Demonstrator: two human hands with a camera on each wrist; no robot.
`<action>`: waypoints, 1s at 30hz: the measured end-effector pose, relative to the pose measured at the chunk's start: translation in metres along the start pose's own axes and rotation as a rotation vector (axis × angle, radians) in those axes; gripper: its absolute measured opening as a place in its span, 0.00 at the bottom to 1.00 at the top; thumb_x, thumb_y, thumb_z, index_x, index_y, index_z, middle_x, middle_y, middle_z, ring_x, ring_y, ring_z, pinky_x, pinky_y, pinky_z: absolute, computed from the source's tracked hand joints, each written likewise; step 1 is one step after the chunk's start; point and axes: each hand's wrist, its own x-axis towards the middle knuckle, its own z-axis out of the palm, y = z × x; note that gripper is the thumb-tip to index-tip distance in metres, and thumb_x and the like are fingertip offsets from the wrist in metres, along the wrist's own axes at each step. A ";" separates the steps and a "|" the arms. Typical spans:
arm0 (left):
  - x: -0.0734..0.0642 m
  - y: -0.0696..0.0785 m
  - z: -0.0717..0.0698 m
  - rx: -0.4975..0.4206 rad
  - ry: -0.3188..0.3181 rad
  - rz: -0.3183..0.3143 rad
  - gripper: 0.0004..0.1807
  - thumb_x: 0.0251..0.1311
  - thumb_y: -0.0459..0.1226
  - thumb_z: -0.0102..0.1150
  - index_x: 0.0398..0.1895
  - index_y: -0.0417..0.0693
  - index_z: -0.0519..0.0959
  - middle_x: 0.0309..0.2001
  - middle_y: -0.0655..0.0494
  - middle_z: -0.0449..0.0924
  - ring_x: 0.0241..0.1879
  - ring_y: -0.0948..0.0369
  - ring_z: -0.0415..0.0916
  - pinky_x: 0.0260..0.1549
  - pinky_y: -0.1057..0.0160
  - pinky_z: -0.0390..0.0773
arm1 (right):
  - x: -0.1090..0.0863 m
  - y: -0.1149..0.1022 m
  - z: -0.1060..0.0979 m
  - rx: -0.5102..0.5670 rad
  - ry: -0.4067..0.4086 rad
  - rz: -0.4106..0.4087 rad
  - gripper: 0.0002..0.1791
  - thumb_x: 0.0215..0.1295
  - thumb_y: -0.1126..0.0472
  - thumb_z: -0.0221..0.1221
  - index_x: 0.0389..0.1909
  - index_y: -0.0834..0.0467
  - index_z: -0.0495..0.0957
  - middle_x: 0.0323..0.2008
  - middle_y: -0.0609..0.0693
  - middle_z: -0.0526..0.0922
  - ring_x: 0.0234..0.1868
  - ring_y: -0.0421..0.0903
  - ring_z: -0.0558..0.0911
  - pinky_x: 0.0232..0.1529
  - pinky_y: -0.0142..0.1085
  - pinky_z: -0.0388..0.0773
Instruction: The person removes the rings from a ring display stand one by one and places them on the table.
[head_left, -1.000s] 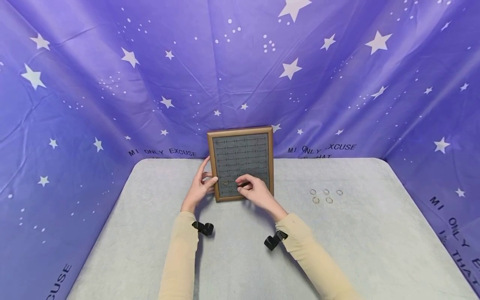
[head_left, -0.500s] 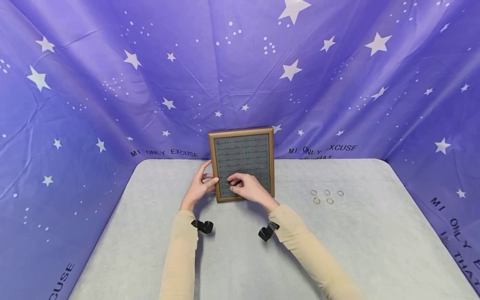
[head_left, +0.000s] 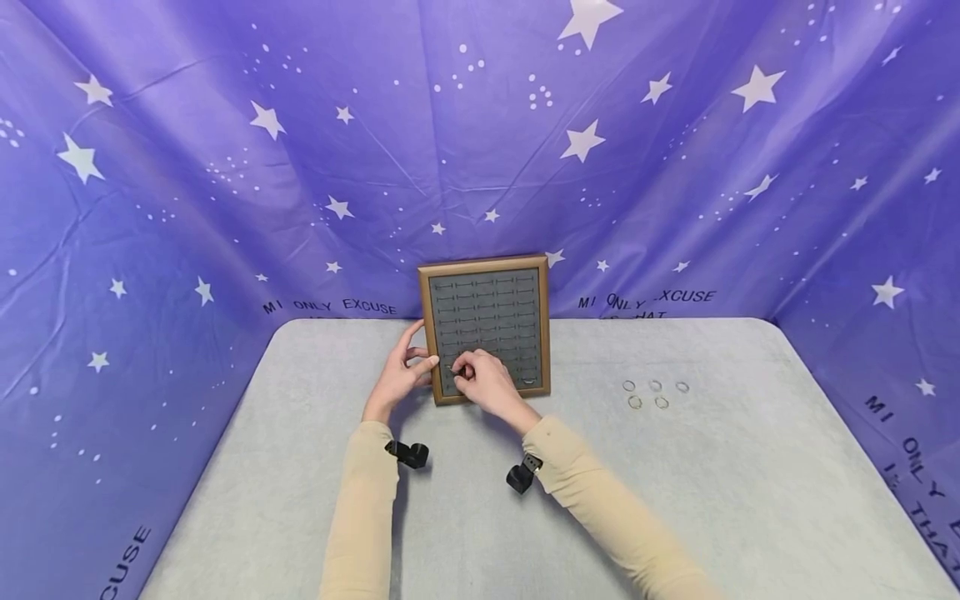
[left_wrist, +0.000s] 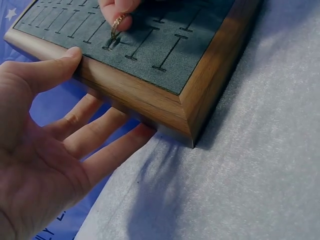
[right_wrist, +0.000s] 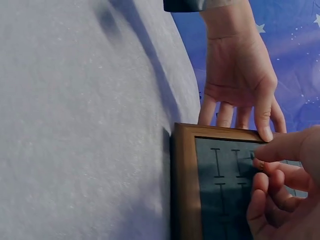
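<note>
A ring display board with a brown wooden frame [head_left: 544, 325] and a dark slotted panel [head_left: 486, 312] leans upright at the back of the table. My left hand [head_left: 395, 379] holds its left side, thumb on the front edge and the other fingers behind, as the left wrist view shows. Low on the panel's left side, my right hand [head_left: 487, 385] pinches a gold ring [left_wrist: 117, 24] between thumb and fingertips. The ring's lower end is right at a slot in the panel. Another small ring [head_left: 528, 381] sits near the panel's lower right corner.
Several loose rings [head_left: 656, 387] lie in two rows on the grey tabletop [head_left: 750, 483], right of the board. A purple star-printed cloth [head_left: 480, 125] hangs behind and at both sides. Each wrist wears a small black camera [head_left: 522, 473].
My right hand has moved left across the lower panel to the ring at the left and now pinches it. The left hand keeps its hold on the frame.
</note>
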 end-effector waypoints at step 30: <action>0.002 -0.005 -0.001 -0.009 -0.022 -0.022 0.41 0.65 0.30 0.58 0.77 0.59 0.51 0.47 0.37 0.70 0.45 0.49 0.74 0.38 0.49 0.82 | -0.030 0.019 -0.021 0.276 0.130 0.021 0.02 0.59 0.66 0.63 0.31 0.61 0.79 0.28 0.48 0.72 0.28 0.41 0.70 0.30 0.31 0.67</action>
